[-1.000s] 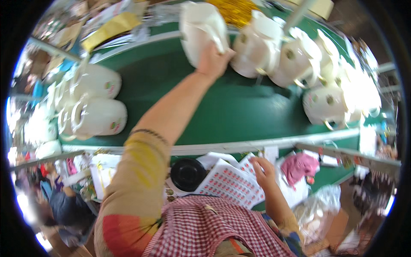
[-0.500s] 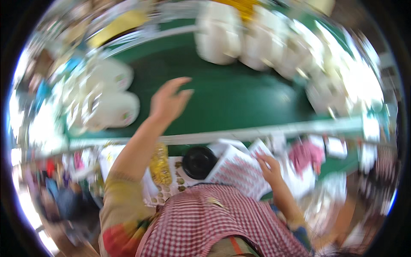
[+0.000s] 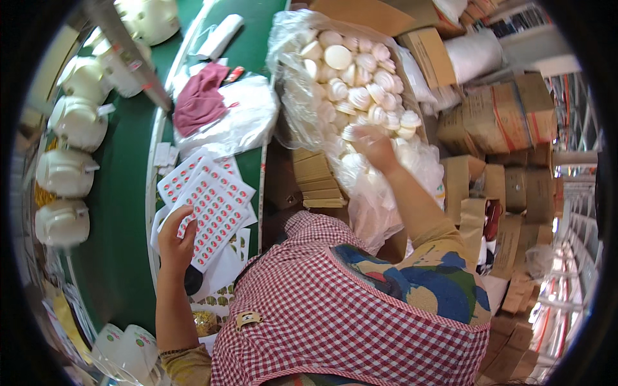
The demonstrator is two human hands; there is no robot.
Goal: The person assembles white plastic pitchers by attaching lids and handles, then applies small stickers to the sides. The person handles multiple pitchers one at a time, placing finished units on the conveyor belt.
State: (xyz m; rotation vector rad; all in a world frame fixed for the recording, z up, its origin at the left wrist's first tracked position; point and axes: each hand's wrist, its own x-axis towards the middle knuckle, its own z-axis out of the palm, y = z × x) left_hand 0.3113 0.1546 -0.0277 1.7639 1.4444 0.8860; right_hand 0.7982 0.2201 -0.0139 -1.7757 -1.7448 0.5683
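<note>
My left hand (image 3: pixel 176 239) is over the near edge of the sheets of small round red-and-green stickers (image 3: pixel 215 212), thumb and forefinger apart, with nothing visible between them. To the right, my right hand (image 3: pixel 376 148) reaches into an open box lined with clear plastic. It is at the near side of a heap of white ribbed round caps (image 3: pixel 360 90). Motion blurs its fingers, so whether it grips a cap cannot be seen. The crumpled clear plastic bag (image 3: pixel 293 71) spreads over the box's sides.
White rounded plastic housings (image 3: pixel 67 174) line the far left of the green bench (image 3: pixel 125 257); others (image 3: pixel 132 344) stand at lower left. A pink cloth (image 3: pixel 203 103) lies on white plastic beyond the stickers. A metal post (image 3: pixel 138 61) rises there. Cardboard boxes (image 3: pixel 496 119) are stacked at right.
My view has swung right, from the bench to the box of white caps. My left hand has come from above the bench to the sticker sheets; my right hand has left them for the caps.
</note>
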